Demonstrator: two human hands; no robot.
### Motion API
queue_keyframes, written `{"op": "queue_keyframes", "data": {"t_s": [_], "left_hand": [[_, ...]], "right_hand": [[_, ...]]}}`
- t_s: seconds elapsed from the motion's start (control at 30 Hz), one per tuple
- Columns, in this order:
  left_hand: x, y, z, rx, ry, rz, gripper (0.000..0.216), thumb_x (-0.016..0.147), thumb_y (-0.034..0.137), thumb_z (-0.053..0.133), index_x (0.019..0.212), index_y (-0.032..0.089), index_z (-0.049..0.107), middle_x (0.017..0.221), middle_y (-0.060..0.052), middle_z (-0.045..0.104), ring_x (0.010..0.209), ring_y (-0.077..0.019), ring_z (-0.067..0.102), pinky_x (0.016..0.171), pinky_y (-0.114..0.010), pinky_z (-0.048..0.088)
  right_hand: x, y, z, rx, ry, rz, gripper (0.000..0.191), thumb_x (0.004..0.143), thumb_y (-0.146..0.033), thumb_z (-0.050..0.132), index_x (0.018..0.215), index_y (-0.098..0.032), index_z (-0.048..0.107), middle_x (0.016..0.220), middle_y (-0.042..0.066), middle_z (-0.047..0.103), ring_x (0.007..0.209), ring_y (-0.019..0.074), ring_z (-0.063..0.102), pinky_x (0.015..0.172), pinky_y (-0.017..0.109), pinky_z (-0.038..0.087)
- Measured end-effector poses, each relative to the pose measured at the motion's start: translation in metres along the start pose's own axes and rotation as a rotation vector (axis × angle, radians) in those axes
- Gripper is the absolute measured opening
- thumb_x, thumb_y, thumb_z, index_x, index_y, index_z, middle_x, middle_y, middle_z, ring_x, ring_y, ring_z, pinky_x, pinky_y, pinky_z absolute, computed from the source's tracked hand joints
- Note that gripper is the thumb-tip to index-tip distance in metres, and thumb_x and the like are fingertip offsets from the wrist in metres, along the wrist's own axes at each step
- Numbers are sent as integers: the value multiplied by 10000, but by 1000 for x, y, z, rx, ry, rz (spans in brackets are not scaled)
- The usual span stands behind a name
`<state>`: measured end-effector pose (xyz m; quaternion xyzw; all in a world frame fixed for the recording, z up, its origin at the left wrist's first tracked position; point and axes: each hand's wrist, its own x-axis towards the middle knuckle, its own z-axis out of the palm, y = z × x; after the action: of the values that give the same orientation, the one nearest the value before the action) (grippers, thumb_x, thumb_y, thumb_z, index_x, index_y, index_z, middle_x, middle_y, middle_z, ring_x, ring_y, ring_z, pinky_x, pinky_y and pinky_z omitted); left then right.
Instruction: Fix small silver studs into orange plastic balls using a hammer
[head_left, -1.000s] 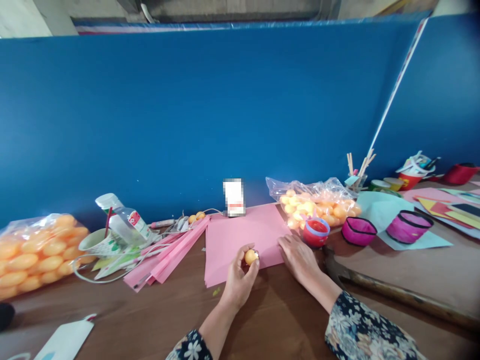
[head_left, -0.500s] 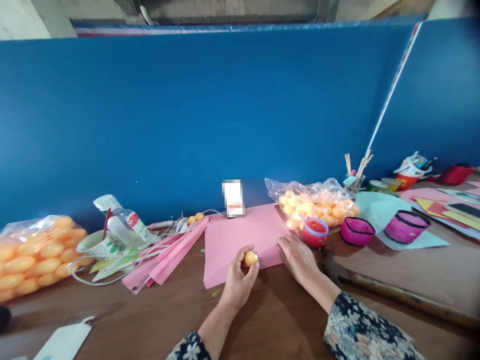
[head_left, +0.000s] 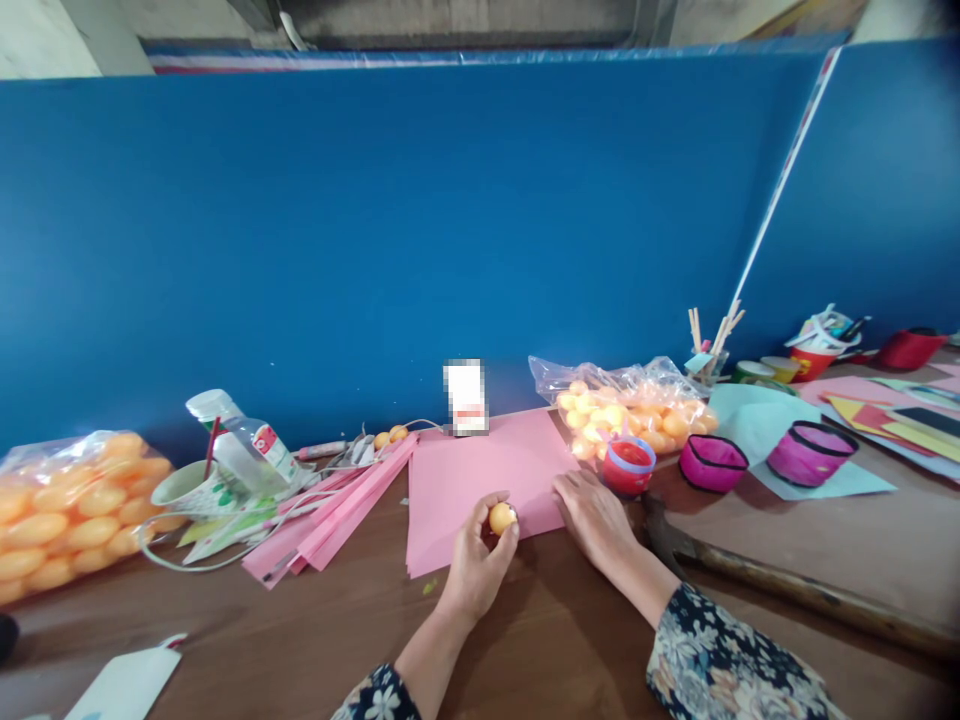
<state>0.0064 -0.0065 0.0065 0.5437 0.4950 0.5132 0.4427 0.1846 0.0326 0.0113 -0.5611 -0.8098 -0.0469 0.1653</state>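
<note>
On pink sheet [head_left: 480, 470]: left hand [head_left: 474, 560] grips one orange ball [head_left: 502, 517]; two magenta cups [head_left: 812, 452].

ball [head_left: 502, 517] on paper [head_left: 487, 470]

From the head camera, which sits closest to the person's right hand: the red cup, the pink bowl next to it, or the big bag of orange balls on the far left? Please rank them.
From the right hand:
1. Red cup, just beyond its fingers, to the right.
2. Pink bowl, farther right, past the cup.
3. Big bag of orange balls, at the table's far left edge, beyond the left hand.
</note>
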Motion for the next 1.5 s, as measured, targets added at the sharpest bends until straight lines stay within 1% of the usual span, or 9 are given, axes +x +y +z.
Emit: {"op": "queue_keyframes", "data": {"t_s": [0.2, 0.3, 0.5, 0.8, 0.9, 1.03, 1.23, 1.4, 1.5], "left_hand": [[-1, -2, 0, -24, -15, -17, 379, 704, 300, 605, 1048, 157, 538, 921, -55, 597, 806, -146, 573, 741, -252, 466], [0, -2, 0, -29, -14, -15, 379, 706, 301, 604, 1049, 155, 534, 933, -55, 587, 819, -145, 565, 753, -248, 457], [1, -1, 0, 5, -25, -16, 376, 718, 303, 587, 1057, 154, 528, 940, -58, 583, 824, -149, 556, 755, -254, 454], [0, 0, 0, 21, -12, -5, 360, 714, 293, 590, 1042, 153, 541, 981, -70, 588, 876, -166, 557, 790, -263, 446], [0, -2, -1, 16, -9, -1, 362, 711, 289, 597, 1043, 153, 546, 979, -71, 592, 871, -167, 561, 790, -266, 448], [0, -6, -1, -8, -21, -4, 375, 722, 292, 591, 1068, 157, 532, 997, -76, 588, 889, -170, 558, 788, -263, 449], [1, -6, -1, -12, -26, -14, 378, 732, 293, 584, 1078, 153, 520, 954, -69, 587, 830, -152, 561, 762, -255, 454], [1, -3, 0, -19, -26, -11, 381, 722, 299, 595, 1070, 161, 528, 919, -52, 592, 805, -141, 555, 725, -229, 457], [1, -3, -1, -24, -32, -11, 387, 727, 310, 593, 1079, 167, 522, 894, -40, 589, 764, -130, 554, 684, -216, 464]], "right_hand": [[0, 0, 1, -13, -57, 10, 155, 872, -172, 384, 823, -192, 530, 824, 46, 599, 791, 154, 521, 615, 230, 335], [0, 0, 0, -25, -52, -1, 146, 868, -178, 394, 803, -191, 523, 816, 44, 596, 780, 156, 521, 597, 234, 325], [0, 0, 0, -19, 2, 3, 138, 860, -178, 405, 780, -196, 516, 778, 32, 587, 757, 159, 522, 581, 242, 319], [1, 1, 2, 40, 65, -8, 125, 844, -168, 416, 817, -205, 532, 789, 42, 591, 778, 174, 532, 623, 245, 347], [0, 1, 5, 58, 77, -7, 119, 836, -163, 425, 810, -207, 532, 782, 39, 595, 771, 173, 535, 622, 243, 351], [0, 1, 6, 96, 132, -5, 127, 835, -159, 423, 844, -214, 538, 788, 38, 607, 778, 177, 536, 637, 247, 358], [2, -3, 2, 146, 175, -28, 118, 841, -182, 421, 828, -205, 536, 776, 42, 608, 765, 179, 537, 667, 255, 376], [-2, -8, 2, 282, 193, -38, 116, 843, -201, 421, 816, -207, 533, 781, 44, 606, 759, 180, 540, 672, 268, 387], [-5, -14, 2, 520, 204, 9, 101, 838, -230, 441, 804, -212, 535, 785, 35, 610, 741, 174, 549, 667, 268, 402]]}}
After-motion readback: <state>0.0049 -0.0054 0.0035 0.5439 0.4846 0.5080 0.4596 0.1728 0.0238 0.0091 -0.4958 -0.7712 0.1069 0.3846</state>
